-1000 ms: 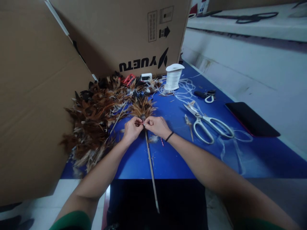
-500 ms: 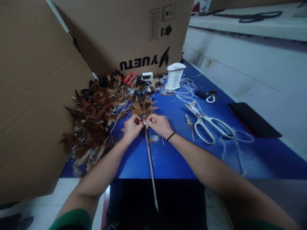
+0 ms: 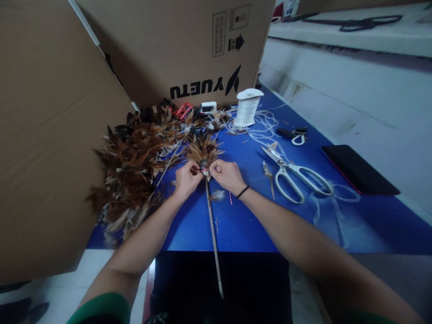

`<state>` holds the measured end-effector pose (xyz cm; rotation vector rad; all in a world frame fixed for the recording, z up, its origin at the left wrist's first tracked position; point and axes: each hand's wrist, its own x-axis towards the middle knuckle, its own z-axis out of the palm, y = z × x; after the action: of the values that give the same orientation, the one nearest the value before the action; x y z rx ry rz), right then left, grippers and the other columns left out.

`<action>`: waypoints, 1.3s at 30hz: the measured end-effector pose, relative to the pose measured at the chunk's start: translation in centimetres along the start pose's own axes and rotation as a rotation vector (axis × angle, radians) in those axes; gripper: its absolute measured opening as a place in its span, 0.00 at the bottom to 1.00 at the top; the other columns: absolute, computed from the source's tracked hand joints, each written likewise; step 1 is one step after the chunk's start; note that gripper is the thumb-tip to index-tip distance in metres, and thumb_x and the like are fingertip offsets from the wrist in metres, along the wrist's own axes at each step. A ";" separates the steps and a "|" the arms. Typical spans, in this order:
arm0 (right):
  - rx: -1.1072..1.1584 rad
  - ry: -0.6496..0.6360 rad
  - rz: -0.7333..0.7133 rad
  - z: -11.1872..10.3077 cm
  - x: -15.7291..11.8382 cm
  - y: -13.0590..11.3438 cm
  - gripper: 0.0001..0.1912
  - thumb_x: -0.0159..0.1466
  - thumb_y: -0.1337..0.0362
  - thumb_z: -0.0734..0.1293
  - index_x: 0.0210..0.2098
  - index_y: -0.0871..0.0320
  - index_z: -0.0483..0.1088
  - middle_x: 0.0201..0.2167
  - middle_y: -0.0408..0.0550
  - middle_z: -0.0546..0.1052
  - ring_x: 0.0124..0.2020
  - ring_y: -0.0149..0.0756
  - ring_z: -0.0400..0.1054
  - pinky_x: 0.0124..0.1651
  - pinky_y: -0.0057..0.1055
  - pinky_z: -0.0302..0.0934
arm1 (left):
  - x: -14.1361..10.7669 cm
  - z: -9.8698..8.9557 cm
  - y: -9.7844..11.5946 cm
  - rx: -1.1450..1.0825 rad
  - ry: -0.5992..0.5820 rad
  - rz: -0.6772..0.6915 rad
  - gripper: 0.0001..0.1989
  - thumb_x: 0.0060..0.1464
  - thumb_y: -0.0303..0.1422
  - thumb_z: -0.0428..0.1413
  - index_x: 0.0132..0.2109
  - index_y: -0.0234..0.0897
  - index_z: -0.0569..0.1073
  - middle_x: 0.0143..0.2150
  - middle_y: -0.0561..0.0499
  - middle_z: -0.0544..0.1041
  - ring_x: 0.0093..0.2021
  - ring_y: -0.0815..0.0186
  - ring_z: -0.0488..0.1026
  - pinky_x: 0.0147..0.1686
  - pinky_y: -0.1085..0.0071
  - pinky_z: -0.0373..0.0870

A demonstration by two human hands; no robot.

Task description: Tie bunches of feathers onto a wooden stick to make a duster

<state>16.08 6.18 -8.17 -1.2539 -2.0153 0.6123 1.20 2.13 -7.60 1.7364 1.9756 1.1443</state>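
A bunch of brown and black feathers (image 3: 201, 147) is fixed at the top of a thin stick (image 3: 212, 225), which reaches past the table's front edge. Round the base of the feathers runs a thin red string (image 3: 204, 170). My left hand (image 3: 187, 180) pinches the string on the left side, fingers closed. On the right side my right hand (image 3: 227, 174), with a black band at the wrist, pinches the string's other part. A short pink-red end hangs below my right hand.
Loose feathers (image 3: 135, 166) are heaped at left beside a cardboard box (image 3: 162, 45). A white ribbon spool (image 3: 248, 108) stands behind. Large scissors (image 3: 290, 173), small black-handled snips (image 3: 286, 133) and a dark phone or tablet (image 3: 359, 168) lie at right on the blue table (image 3: 249, 229).
My hands have drawn slightly apart, and more of the red string shows between them. The whole view has shifted a little.
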 end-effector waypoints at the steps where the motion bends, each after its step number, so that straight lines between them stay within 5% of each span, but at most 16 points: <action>1: -0.002 -0.003 0.000 -0.1 0.0 0.0 0.07 0.54 0.64 0.61 0.26 0.57 0.72 0.17 0.39 0.68 0.20 0.28 0.58 0.28 0.26 0.50 | 0.0 0.0 0.0 0.002 -0.001 -0.001 0.06 0.40 0.27 0.55 0.30 0.37 0.70 0.25 0.55 0.73 0.26 0.70 0.71 0.30 0.75 0.66; 9: -0.041 0.071 0.052 -0.5 0.5 0.6 0.08 0.53 0.65 0.61 0.23 0.57 0.71 0.17 0.41 0.69 0.21 0.28 0.60 0.28 0.26 0.50 | 0.4 -0.4 -0.8 0.033 0.004 -0.020 0.09 0.41 0.24 0.54 0.33 0.37 0.73 0.24 0.55 0.73 0.26 0.70 0.72 0.31 0.75 0.68; 16: 0.017 0.015 0.085 -0.9 0.2 -0.1 0.07 0.53 0.63 0.62 0.26 0.56 0.71 0.18 0.39 0.69 0.22 0.28 0.61 0.28 0.25 0.51 | 0.6 0.0 -1.6 -0.116 -0.003 -0.054 0.19 0.44 0.24 0.53 0.46 0.36 0.70 0.36 0.50 0.75 0.33 0.69 0.74 0.28 0.75 0.72; 24: -0.289 -0.125 0.177 -1.7 -0.3 -0.6 0.18 0.53 0.47 0.63 0.29 0.56 0.71 0.23 0.48 0.74 0.26 0.38 0.67 0.28 0.29 0.51 | 0.2 0.0 -1.7 -0.068 0.004 0.025 0.15 0.45 0.22 0.52 0.42 0.35 0.72 0.36 0.49 0.76 0.35 0.69 0.74 0.37 0.71 0.73; 29: -0.406 -0.117 0.158 -1.0 -0.8 -1.0 0.12 0.53 0.54 0.64 0.29 0.55 0.72 0.24 0.52 0.75 0.28 0.41 0.70 0.28 0.30 0.51 | -0.1 0.0 -1.4 -0.081 0.013 0.076 0.11 0.46 0.22 0.52 0.38 0.35 0.73 0.36 0.49 0.77 0.35 0.69 0.74 0.40 0.70 0.73; 35: -0.192 -0.079 0.212 -1.5 -0.1 -0.7 0.13 0.53 0.54 0.62 0.20 0.55 0.66 0.17 0.43 0.69 0.21 0.32 0.62 0.25 0.28 0.47 | -0.5 0.5 -1.4 -0.460 -0.083 -0.183 0.12 0.48 0.31 0.57 0.42 0.34 0.70 0.32 0.49 0.75 0.30 0.68 0.74 0.25 0.73 0.73; 39: 0.106 -0.067 0.177 -0.8 -0.1 -0.4 0.14 0.53 0.54 0.63 0.18 0.56 0.61 0.15 0.38 0.62 0.19 0.27 0.55 0.24 0.26 0.47 | -1.1 0.3 -0.1 -0.783 -0.237 -0.353 0.15 0.49 0.38 0.59 0.40 0.32 0.70 0.32 0.47 0.75 0.31 0.67 0.74 0.27 0.71 0.75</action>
<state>16.48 5.97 -7.41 -1.3725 -1.9109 0.8445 1.65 1.21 -8.18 1.0135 1.3398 1.2672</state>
